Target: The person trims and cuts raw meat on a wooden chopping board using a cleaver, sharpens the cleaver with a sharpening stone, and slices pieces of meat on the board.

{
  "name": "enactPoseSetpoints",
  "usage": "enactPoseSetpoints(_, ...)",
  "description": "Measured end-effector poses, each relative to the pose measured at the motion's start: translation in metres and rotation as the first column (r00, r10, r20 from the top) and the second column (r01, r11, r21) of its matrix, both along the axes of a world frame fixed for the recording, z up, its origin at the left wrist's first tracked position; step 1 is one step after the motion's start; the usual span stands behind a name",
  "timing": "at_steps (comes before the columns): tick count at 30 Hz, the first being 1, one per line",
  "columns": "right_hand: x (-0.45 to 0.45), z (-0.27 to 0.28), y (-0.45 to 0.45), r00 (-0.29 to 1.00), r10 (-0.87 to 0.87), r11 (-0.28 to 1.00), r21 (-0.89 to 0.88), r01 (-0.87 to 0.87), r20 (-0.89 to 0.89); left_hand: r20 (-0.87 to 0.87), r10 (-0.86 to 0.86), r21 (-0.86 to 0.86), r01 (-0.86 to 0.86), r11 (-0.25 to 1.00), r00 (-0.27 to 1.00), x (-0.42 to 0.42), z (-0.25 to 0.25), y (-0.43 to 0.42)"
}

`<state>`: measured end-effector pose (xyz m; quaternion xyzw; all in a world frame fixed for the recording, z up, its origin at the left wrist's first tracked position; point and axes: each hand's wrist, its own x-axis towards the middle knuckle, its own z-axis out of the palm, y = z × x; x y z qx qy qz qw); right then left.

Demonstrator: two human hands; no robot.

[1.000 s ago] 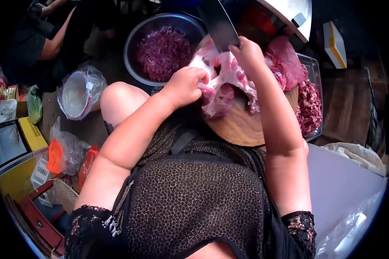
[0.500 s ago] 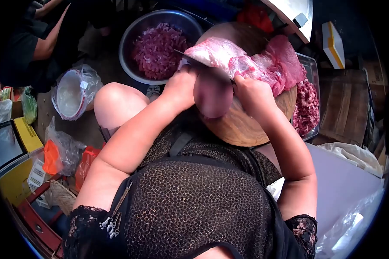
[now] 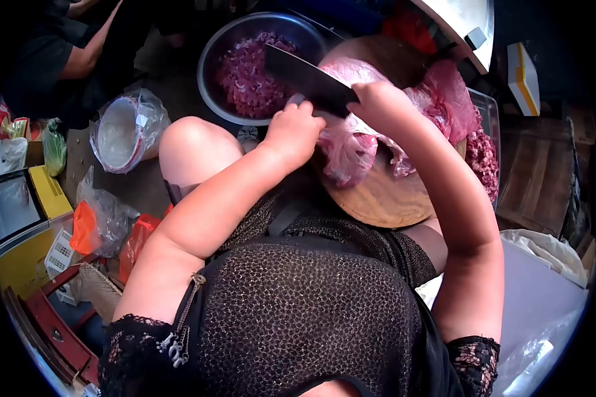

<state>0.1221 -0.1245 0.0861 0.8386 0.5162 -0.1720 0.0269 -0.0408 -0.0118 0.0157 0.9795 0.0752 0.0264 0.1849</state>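
Note:
My right hand (image 3: 381, 104) is closed round the handle of a dark, broad-bladed cleaver (image 3: 306, 78). The blade points up and left, across the left end of a large piece of raw meat (image 3: 351, 155) and over the rim of a bowl. My left hand (image 3: 293, 131) is at the meat's left edge, just below the blade, with its fingers curled onto the meat; the fingertips are partly hidden. Pink with whitish fat and membrane, the meat spreads over a round wooden chopping board (image 3: 384, 202). A loose flap of it folds toward me.
Behind my left hand stands a metal bowl (image 3: 208, 86) of cut meat (image 3: 255, 76). A clear tray of minced meat (image 3: 482, 165) sits right of the board. A bag-lined bucket (image 3: 116, 135) is on the floor at left. Another person's arm (image 3: 86, 56) shows at upper left.
The cleaver, seen tilted with its broad face toward me before, now lies across the meat's left end, pointing up-left. My right hand has moved up and left; a meat flap now shows.

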Motion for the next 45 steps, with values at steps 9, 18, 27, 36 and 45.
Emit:
enactPoseSetpoints(9,-0.024,-0.018,-0.016,0.997,-0.06,0.998,0.034,0.062,-0.054,-0.068,-0.12,-0.11,0.112,0.988,0.99,0.003,-0.002,-0.016)
enactPoseSetpoints(18,0.032,-0.048,0.016,0.927,-0.349,0.857,0.355,0.374,-0.137,-0.149,-0.172,-0.108,0.157,0.982,0.974,-0.019,0.028,-0.009)
enactPoseSetpoints(27,-0.022,0.018,-0.143,0.982,-0.153,0.923,0.37,0.104,0.106,-0.177,-0.089,-0.235,0.045,0.971,0.98,-0.022,0.025,-0.011)
enactPoseSetpoints(36,-0.015,-0.021,-0.161,0.96,-0.017,0.954,0.291,-0.067,0.279,-0.163,-0.245,-0.203,0.21,0.956,0.956,-0.016,0.028,-0.012)
enactPoseSetpoints(45,-0.024,-0.017,-0.028,0.984,0.129,0.99,-0.08,-0.12,0.126,-0.018,-0.345,-0.134,0.34,0.931,0.938,-0.014,-0.003,-0.016)
